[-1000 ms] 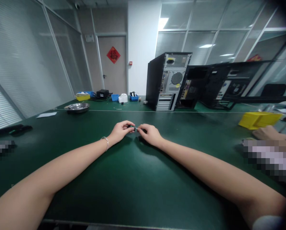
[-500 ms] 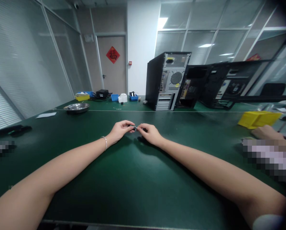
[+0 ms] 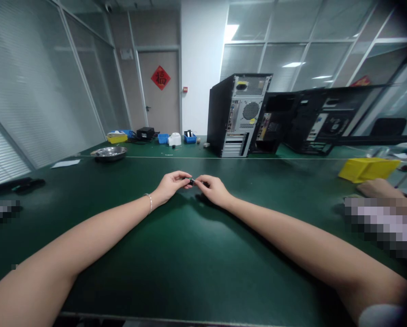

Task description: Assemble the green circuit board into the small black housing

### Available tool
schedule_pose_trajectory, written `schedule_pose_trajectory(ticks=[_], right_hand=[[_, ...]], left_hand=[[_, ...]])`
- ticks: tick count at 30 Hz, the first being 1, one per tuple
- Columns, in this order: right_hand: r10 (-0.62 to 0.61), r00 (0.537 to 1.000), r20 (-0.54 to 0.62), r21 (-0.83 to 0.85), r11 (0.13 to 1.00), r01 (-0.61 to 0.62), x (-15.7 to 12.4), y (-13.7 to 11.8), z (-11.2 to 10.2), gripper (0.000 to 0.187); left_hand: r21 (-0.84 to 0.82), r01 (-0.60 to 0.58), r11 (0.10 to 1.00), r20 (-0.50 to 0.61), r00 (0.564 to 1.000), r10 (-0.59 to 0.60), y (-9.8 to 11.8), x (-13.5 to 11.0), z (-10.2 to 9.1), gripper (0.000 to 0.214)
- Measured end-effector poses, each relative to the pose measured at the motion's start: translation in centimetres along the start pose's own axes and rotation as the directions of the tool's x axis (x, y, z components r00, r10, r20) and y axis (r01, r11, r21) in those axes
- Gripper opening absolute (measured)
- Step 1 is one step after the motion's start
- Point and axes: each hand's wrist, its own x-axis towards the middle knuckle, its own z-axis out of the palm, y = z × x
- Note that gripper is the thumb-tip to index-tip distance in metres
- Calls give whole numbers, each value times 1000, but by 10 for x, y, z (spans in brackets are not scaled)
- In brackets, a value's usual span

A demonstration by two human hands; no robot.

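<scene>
Both of my hands meet above the middle of the green table (image 3: pixel 193 254). Between the thumb and fingers of my left hand (image 3: pixel 171 185) is a small black part (image 3: pixel 191 181), too small to name. My right hand (image 3: pixel 214 188) pinches at the right side of that same part, where a tiny light-coloured bit shows at its fingertips. The fingers cover much of the part. A thin bracelet (image 3: pixel 149 203) circles my left wrist.
A black computer tower (image 3: pixel 220 118) stands behind my hands, with further cases to its right. At right, another person's hand (image 3: pixel 380 188) is by a yellow bin (image 3: pixel 369 169). A metal bowl (image 3: pixel 110 153) and small blue bins (image 3: pixel 190 138) sit toward the back.
Both hands stay in almost the same place around the small black part. At the far right, the other person's upper hand has shifted slightly.
</scene>
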Motion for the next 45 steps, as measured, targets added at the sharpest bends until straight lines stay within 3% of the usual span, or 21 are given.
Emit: schedule_pose_trajectory(ticks=[5, 9, 14, 21, 34, 38, 45], right_hand=[[33, 999, -30, -21, 999, -34, 0, 2, 1, 22], [48, 997, -53, -17, 999, -49, 1, 2, 0, 23], [54, 997, -51, -12, 998, -55, 1, 1, 0, 22], [62, 997, -51, -25, 998, -63, 1, 1, 0, 21], [54, 997, 52, -14, 998, -54, 4, 8, -4, 13], [-10, 983, 181, 50, 999, 1, 6, 11, -10, 34], [-80, 933, 351, 144, 989, 30, 12, 12, -20, 61]], left_hand=[[106, -14, 994, 8, 1000, 14, -1, 0, -2, 32], [249, -34, 968, 94, 995, 11, 2, -2, 1, 25], [444, -125, 887, 228, 973, 22, 10, -7, 7, 13], [577, -231, 783, 289, 955, 68, 11, -7, 9, 15], [706, -220, 673, 201, 974, 108, 15, -14, 12, 27], [699, -204, 685, 208, 975, 78, 14, -14, 10, 28], [562, -80, 823, 203, 978, -44, 13, -6, -4, 31]])
